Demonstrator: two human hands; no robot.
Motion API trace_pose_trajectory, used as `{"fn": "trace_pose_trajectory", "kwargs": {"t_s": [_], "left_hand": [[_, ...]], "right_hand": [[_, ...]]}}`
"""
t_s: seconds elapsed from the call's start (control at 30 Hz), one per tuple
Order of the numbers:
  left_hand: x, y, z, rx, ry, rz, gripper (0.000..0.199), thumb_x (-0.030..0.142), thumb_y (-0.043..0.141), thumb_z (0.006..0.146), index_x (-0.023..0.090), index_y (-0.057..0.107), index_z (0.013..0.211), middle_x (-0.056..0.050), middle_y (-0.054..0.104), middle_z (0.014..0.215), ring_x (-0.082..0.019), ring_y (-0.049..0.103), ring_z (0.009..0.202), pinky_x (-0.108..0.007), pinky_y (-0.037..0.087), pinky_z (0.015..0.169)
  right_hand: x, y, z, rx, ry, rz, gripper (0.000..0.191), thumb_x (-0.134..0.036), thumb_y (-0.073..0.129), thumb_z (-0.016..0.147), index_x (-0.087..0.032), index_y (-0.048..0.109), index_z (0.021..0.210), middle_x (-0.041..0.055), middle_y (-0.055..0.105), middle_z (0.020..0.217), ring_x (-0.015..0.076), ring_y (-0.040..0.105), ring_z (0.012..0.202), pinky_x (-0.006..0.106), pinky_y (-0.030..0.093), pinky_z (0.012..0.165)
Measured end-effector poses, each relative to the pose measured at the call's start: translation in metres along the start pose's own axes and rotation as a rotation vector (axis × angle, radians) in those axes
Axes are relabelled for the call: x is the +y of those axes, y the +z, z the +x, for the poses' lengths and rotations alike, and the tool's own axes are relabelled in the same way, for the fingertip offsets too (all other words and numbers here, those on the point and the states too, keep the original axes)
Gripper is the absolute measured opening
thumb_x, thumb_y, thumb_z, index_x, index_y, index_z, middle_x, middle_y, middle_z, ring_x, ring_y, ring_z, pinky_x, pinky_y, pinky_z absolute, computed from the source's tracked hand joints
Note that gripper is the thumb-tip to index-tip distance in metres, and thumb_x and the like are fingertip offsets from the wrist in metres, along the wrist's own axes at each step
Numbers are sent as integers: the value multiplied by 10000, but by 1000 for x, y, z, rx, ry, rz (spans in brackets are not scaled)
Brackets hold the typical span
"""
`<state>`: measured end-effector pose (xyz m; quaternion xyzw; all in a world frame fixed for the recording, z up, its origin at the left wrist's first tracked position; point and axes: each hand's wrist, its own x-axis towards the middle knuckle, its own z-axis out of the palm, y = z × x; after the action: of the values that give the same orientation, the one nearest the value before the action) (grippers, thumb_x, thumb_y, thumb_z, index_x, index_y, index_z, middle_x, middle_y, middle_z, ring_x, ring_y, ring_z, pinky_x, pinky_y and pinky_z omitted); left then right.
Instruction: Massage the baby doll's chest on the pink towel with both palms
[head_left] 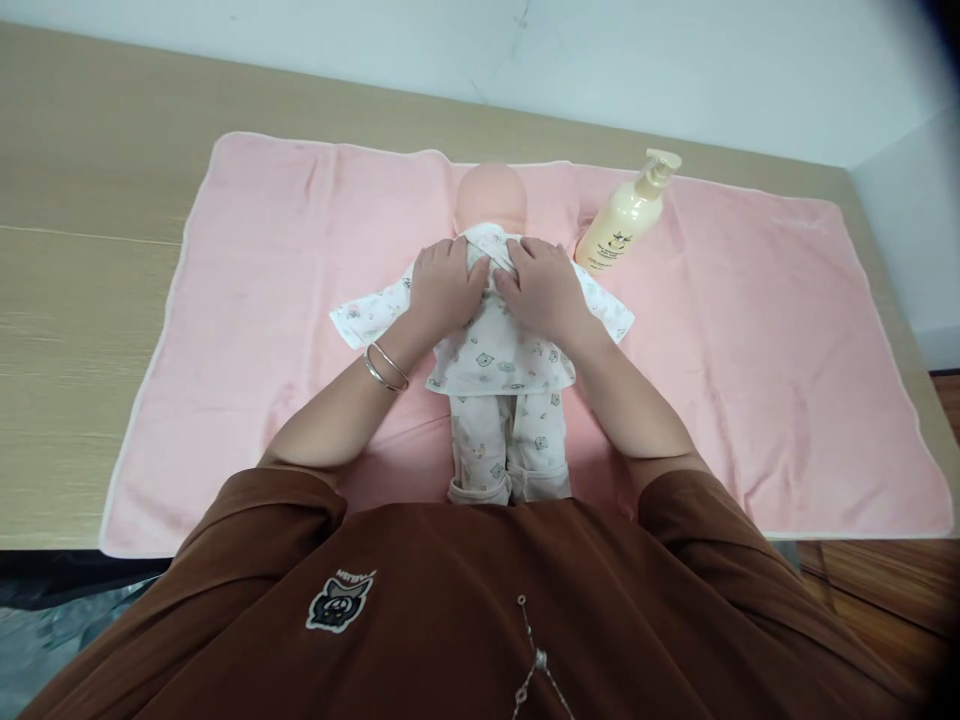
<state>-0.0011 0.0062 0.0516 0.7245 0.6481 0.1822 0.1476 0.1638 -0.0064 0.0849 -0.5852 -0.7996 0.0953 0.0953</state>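
A baby doll [491, 198] lies in the middle of the pink blanket, its bald head pointing away from me. It wears a white printed top [506, 365] with the sleeves spread out to both sides, and matching trousers [480, 445]. My left hand [448, 287] rests on the top at the doll's left-of-view shoulder, fingers stretched out and thumb towards the middle. On the opposite shoulder my right hand [546, 290] lies in the same way, its thumb close to the left one. Both palms cover part of the cloth, hiding what is beneath.
A cream pump bottle [622, 222] lies or leans right of the doll's head, near my right hand. Under everything the pink blanket [240, 300] spreads over a wooden table [82, 270]. A pale wall [375, 50] rises behind the table's far edge.
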Motion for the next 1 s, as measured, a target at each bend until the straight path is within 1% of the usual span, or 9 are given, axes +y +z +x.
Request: {"fn": "trace_pose_trajectory", "kwargs": {"t_s": [0.1,0.17,0.27,0.4,0.53,0.63,0.7,0.87,1.0], "left_hand": [[13,2,-19,44,48,0,588,424,370,1101,69,516,1546,-258,529,1633,-424,445,1582,-597,312,1361],[16,1,-24,45,61,-5,597,414,386,1098,75,480,1581,-240,463,1698,-416,381,1630,-586,272,1388],[10,-4,-15,-10,49,-11,579,393,408,1090,56,515,1549,-254,536,1629,-404,455,1580,-556,340,1362],[1,-11,4,-86,-34,-3,522,402,407,1085,73,626,1426,-240,692,1417,-393,630,1385,-545,481,1246],[7,-9,-4,-36,-1,43,567,394,380,1089,67,571,1511,-233,642,1510,-390,572,1452,-566,401,1310],[13,-4,-16,6,50,32,583,379,383,1088,90,499,1581,-218,541,1636,-401,458,1568,-595,305,1364],[13,-1,-18,24,61,11,575,380,400,1087,110,488,1587,-208,499,1677,-401,413,1604,-592,286,1375],[-4,7,-1,40,30,-62,503,442,411,1094,137,603,1446,-211,667,1467,-375,579,1448,-540,402,1308],[-9,11,6,55,-19,-82,513,501,433,1088,135,633,1387,-213,689,1413,-375,603,1410,-529,404,1302]], "right_hand": [[18,1,15,-58,67,90,607,-463,406,1110,-77,535,1561,226,629,1512,402,559,1438,598,389,1278],[22,2,18,-69,97,94,670,-509,404,1108,-66,484,1605,233,603,1549,409,545,1458,607,379,1286],[11,2,9,-43,93,23,668,-468,391,1113,-59,445,1639,220,576,1580,416,489,1508,626,323,1321],[-11,1,-7,-8,46,-52,636,-389,376,1110,-51,441,1645,215,507,1650,434,410,1570,650,254,1354],[1,0,4,-38,43,18,617,-413,373,1109,-100,479,1631,194,564,1601,392,484,1522,615,328,1331],[20,2,19,-76,99,78,695,-492,398,1105,-106,399,1683,195,563,1605,375,522,1497,593,374,1311],[24,4,22,-77,123,76,737,-516,406,1104,-96,346,1707,197,539,1630,376,504,1518,597,348,1328],[-1,5,4,-21,99,-18,642,-432,364,1124,-99,418,1671,199,513,1657,406,434,1572,654,275,1352],[-16,5,-6,-20,82,-74,611,-328,347,1121,-79,404,1676,211,413,1731,414,345,1640,644,245,1370]]}}
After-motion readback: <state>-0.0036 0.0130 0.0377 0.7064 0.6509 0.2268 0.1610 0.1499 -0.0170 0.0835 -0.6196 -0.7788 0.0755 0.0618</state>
